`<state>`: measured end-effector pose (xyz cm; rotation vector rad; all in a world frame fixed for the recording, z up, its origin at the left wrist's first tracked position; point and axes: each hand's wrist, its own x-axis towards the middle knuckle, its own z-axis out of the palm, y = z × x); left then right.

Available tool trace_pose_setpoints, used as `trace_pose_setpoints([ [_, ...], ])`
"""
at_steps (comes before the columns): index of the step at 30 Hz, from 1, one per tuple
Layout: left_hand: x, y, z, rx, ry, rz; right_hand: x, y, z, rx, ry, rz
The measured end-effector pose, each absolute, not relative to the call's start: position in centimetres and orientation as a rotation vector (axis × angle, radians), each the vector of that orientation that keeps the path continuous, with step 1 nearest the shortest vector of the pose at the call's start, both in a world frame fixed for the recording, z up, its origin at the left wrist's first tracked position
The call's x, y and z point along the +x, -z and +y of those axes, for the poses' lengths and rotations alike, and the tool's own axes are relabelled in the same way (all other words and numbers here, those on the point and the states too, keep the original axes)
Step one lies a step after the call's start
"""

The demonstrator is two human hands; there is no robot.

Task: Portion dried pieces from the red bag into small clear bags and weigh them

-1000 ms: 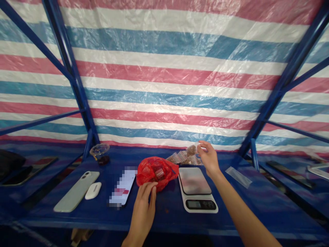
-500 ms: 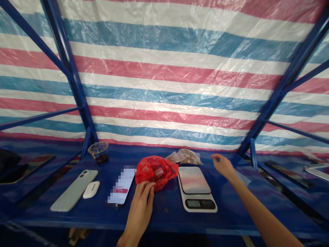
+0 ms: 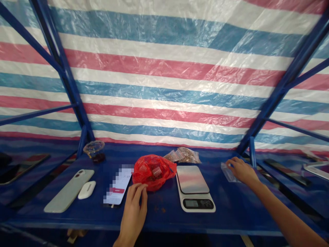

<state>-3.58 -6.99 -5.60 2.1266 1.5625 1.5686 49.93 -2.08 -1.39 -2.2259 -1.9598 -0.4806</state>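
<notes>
My left hand (image 3: 134, 206) lies palm down with its fingers stretched out. Its fingertips are at the near left edge of a crumpled red plastic bag (image 3: 146, 166), whose mouth is open on dark contents and a small packet (image 3: 156, 171). Over on the right, my right hand (image 3: 243, 171) is above some small clear plastic bags (image 3: 228, 173), fingers curved and thumb over them; no firm hold shows. Between the hands lies a white digital scale (image 3: 196, 190) with nothing on its plate. Filled zip bags (image 3: 183, 155) of brownish bits lie behind it.
On the left of the blue table (image 3: 164, 224) are a lit phone (image 3: 119, 188), a white earbud case (image 3: 86, 189), a pale green phone (image 3: 69, 192) and a plastic cup (image 3: 95, 152) of dark liquid. Blue posts (image 3: 275, 80) and a striped sheet (image 3: 164, 85) stand behind.
My right hand has moved right, from beyond the scale to over the clear bags. My left hand stays beside the red bag. The view has shifted slightly.
</notes>
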Motion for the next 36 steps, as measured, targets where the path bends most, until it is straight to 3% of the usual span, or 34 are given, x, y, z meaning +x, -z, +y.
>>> trace_pose_setpoints([
  [7,-1.2,2.8,-9.3,2.134,-1.663,1.502,38.1,-6.2,-5.7,-1.472,0.606,-2.043],
  [11,2.6,-0.3,-10.5,2.280,-1.427,1.335,28.0,-8.9,-9.0,-1.233,0.460,-2.287],
  [15,5.0,-2.5,-9.5,1.944,-1.232,1.105,22.5,-8.6,-9.7,-1.097,0.286,-2.508],
  [21,3.5,-2.5,-7.1,1.322,-0.946,0.593,21.5,-7.7,-9.2,-1.091,-0.020,-2.507],
  [36,1.4,-1.2,-9.7,1.357,-0.936,0.830,20.5,-7.5,-11.2,-1.122,-0.340,-2.450],
])
